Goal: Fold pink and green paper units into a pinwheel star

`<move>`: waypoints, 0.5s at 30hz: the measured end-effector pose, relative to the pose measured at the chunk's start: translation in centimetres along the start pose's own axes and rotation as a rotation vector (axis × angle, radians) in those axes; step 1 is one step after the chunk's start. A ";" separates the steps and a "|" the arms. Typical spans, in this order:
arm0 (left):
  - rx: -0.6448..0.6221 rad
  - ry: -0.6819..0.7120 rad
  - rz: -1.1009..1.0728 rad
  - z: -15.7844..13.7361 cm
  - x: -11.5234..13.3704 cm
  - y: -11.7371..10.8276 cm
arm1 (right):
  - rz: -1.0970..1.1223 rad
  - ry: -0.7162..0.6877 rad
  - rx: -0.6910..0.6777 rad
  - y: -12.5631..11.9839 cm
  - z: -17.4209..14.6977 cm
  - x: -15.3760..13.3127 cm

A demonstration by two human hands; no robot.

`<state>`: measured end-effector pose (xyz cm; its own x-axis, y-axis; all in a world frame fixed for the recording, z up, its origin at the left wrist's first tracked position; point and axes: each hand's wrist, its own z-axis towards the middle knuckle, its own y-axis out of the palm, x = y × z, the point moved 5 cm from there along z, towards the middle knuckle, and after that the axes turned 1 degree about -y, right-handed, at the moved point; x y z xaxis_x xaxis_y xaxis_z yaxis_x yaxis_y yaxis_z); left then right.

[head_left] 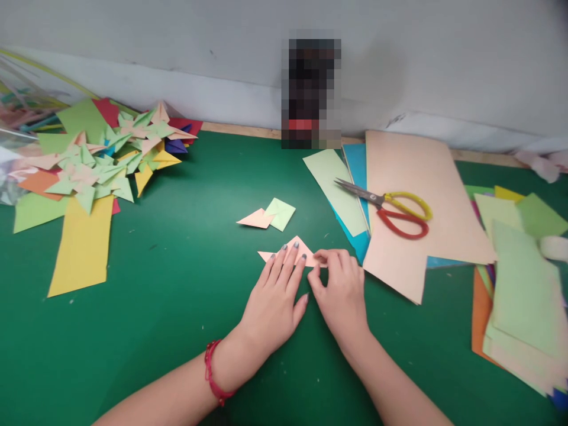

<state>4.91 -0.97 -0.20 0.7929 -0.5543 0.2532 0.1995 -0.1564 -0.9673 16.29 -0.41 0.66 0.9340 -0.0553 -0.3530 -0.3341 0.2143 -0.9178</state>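
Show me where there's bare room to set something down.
Apart from specks, the green tabletop is bare between the yellow paper rectangle and the left hand, and beyond the small pale-green folded paper square. Crowded: left, with folded paper stars; right, with peach paper sheets and red-and-yellow-handled scissors.

It is bright, the green table [231,168] shines softly left of the scissors [378,200], and papers [526,290] far to their right look blurry.

folded paper [307,248]: pink | tabletop [168,331]: green | scissors [380,201]: yellow, red, grey | bracelet [208,368]: red
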 end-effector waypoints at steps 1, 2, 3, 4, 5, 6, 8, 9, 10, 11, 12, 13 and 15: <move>0.001 0.000 -0.001 0.0 0.0 0.0 | -0.002 0.000 0.005 0.0 0.0 0.0; 0.004 0.002 -0.002 0.0 0.0 0.0 | -0.002 0.002 0.009 0.0 0.0 0.0; 0.007 0.003 -0.004 0.0 0.0 0.0 | -0.001 0.003 0.012 0.0 0.0 0.0; 0.009 0.003 -0.006 0.0 0.0 0.0 | 0.003 0.005 0.013 0.0 0.0 0.1; 0.012 0.002 -0.007 0.0 0.0 0.0 | 0.009 0.005 0.012 0.0 0.0 0.1; 0.012 0.002 -0.008 0.0 0.0 0.0 | 0.016 0.006 0.012 0.1 0.0 0.2; 0.009 -0.001 -0.010 0.0 0.0 0.0 | 0.035 0.010 0.010 0.1 0.0 0.4; 0.006 -0.002 -0.010 0.0 0.0 0.0 | 0.048 0.011 0.008 0.1 0.1 0.5; 0.002 -0.002 -0.012 0.0 0.0 0.0 | 0.065 0.012 0.007 0.1 0.1 0.6; -0.001 0.000 -0.013 0.0 0.0 0.0 | 0.083 0.012 0.008 0.1 0.1 0.7; -0.003 0.000 -0.015 0.0 0.0 0.0 | 0.100 0.010 0.014 0.1 0.2 0.8; -0.003 -0.005 -0.015 0.0 0.0 -0.1 | 0.116 0.007 0.028 0.1 0.2 0.9; 0.008 -0.038 -0.014 0.0 0.0 -0.3 | 0.143 -0.005 0.071 0.0 0.2 0.9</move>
<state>4.84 -0.93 0.06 0.8110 -0.5208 0.2665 0.2154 -0.1577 -0.9637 17.17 -0.26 0.38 0.8784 -0.0146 -0.4778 -0.4539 0.2882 -0.8432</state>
